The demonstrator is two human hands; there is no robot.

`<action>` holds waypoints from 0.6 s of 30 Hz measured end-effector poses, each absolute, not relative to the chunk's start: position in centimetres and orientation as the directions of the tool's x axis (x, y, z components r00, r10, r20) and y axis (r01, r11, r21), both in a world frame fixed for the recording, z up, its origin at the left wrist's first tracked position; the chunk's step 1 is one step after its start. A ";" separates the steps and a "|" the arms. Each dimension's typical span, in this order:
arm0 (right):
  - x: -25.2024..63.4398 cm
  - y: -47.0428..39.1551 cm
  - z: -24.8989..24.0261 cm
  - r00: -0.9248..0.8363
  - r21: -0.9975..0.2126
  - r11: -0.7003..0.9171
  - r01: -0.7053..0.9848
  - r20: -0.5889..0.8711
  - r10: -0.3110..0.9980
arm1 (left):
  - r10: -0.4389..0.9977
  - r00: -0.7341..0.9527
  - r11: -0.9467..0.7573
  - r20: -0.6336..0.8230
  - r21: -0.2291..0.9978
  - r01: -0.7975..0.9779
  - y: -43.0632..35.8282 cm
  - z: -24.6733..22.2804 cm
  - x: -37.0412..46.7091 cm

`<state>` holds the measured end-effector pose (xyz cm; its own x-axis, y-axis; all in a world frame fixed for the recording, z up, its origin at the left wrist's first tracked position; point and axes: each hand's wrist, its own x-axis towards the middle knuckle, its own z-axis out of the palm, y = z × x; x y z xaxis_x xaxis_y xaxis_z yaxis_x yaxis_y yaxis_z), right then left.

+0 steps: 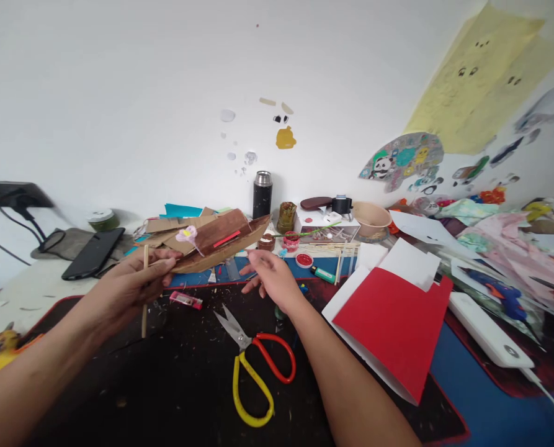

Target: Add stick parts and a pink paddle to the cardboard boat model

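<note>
A brown cardboard boat [218,248] with a pink and white flower [188,236] and a red strip on it is held up over the desk. My left hand [139,279] pinches its left end, and a thin wooden stick [145,304] hangs upright at the same fingers. To the right, below the boat's other tip, my right hand [270,276] has its fingers apart and holds nothing. Scissors [242,338] with one yellow and one red handle lie partly opened on the black mat [165,385] below both hands.
Red and white paper [393,323] and a white power strip [486,329] lie right. Behind stand a black thermos [262,195], small paint jars [290,241] and a bowl [372,218]. A black phone [93,253] lies left; a pink box [186,300] is near my left hand.
</note>
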<state>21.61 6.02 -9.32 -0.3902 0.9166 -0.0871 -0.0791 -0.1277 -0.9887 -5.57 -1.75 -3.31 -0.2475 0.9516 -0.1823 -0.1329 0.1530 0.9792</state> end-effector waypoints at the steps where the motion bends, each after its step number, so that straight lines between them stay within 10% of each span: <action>1: 21.6 6.0 -9.1 -0.392 -0.982 -0.138 -0.129 -0.078 0.917 | 0.953 -0.243 0.144 -0.178 0.978 -0.154 -1.9 -3.3 -5.1; 8: 22.0 5.4 -7.6 -0.407 -0.912 -0.104 -0.397 0.074 0.910 | 0.944 -0.184 0.229 -0.274 0.945 -0.234 -3.0 -3.8 -2.0; 18: 22.5 5.8 -7.0 -0.411 -0.872 -0.266 -0.411 -0.083 0.908 | 0.968 -0.080 0.209 -0.237 0.943 -0.257 -4.2 -4.0 0.3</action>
<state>22.50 5.77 -6.96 -0.4106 0.9080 -0.0828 -0.4113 -0.2655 -0.8719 0.33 -4.21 -3.99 -0.0800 0.9683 -0.2366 -0.2571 0.2093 0.9435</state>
